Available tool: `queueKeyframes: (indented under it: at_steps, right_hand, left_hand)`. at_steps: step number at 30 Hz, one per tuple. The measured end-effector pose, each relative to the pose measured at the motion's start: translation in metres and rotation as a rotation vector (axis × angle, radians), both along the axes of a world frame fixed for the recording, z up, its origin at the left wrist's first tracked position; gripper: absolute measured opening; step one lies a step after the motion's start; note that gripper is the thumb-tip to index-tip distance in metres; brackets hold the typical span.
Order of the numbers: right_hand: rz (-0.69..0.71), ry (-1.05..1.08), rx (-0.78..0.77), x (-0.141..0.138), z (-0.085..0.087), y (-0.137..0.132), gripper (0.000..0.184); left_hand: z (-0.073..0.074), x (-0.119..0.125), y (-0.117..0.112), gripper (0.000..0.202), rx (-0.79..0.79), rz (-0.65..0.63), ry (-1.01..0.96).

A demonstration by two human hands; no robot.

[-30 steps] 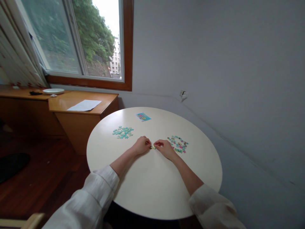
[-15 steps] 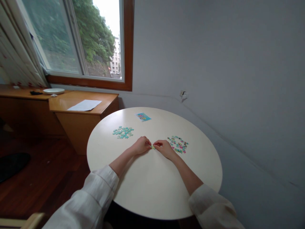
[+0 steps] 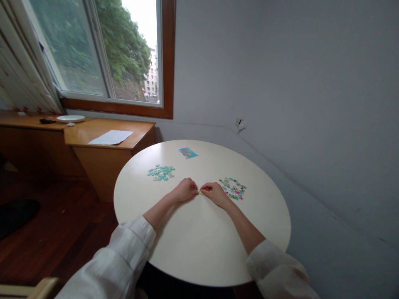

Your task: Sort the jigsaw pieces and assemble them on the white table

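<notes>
My left hand (image 3: 185,189) and my right hand (image 3: 214,193) meet at the middle of a round cream table (image 3: 199,241), fingers curled, pinching small yellow-green jigsaw pieces (image 3: 199,192) between them on the tabletop. A heap of loose turquoise jigsaw pieces (image 3: 161,172) lies to the left of my left hand. A scatter of mixed pink, teal and white jigsaw pieces (image 3: 233,188) lies just right of my right hand. A small picture card (image 3: 187,153) lies at the table's far edge.
A wooden desk (image 3: 106,153) with a sheet of paper (image 3: 110,137) stands left of the table under a window (image 3: 102,54). A white plate (image 3: 70,118) sits farther left. A grey wall (image 3: 296,104) runs close along the right. Dark wooden floor (image 3: 46,232) lies at lower left.
</notes>
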State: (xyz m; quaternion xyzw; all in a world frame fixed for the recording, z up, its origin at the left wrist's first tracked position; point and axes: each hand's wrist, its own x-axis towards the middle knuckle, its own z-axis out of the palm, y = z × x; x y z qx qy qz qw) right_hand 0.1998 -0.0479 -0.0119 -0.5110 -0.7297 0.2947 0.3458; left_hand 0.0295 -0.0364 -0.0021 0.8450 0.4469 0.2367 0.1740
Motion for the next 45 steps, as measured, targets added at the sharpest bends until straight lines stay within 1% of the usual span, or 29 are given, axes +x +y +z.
queueKeyframes:
  at_steps: [8,15,26,33,37,41,45]
  right_hand:
    - [-0.003,0.043,-0.025,0.0,-0.002,0.002,0.014]
    - [-0.037,0.05,-0.047,0.0,-0.004,0.004,0.012]
    - [-0.055,0.01,-0.028,-0.004,-0.002,0.003,0.006]
    - [-0.034,0.011,0.001,-0.002,-0.003,0.001,0.009]
    - [-0.036,0.066,0.032,-0.001,-0.007,0.003,0.013]
    - [-0.073,0.16,0.042,0.002,-0.011,0.007,0.017]
    - [-0.094,0.242,0.055,0.006,-0.012,0.011,0.02]
  left_hand:
    - [0.002,0.0,-0.002,0.016,-0.01,0.0,-0.012]
    - [0.001,0.0,-0.001,0.016,-0.013,0.013,-0.006]
    - [0.0,-0.001,-0.001,0.016,-0.013,0.007,0.002]
    - [-0.002,0.0,0.001,0.016,-0.001,0.008,0.004]
    - [0.0,-0.001,-0.001,0.016,0.009,-0.001,-0.006]
    - [0.005,-0.001,-0.005,0.021,0.002,-0.017,-0.009]
    - [0.006,-0.001,-0.006,0.026,-0.027,0.018,-0.065]
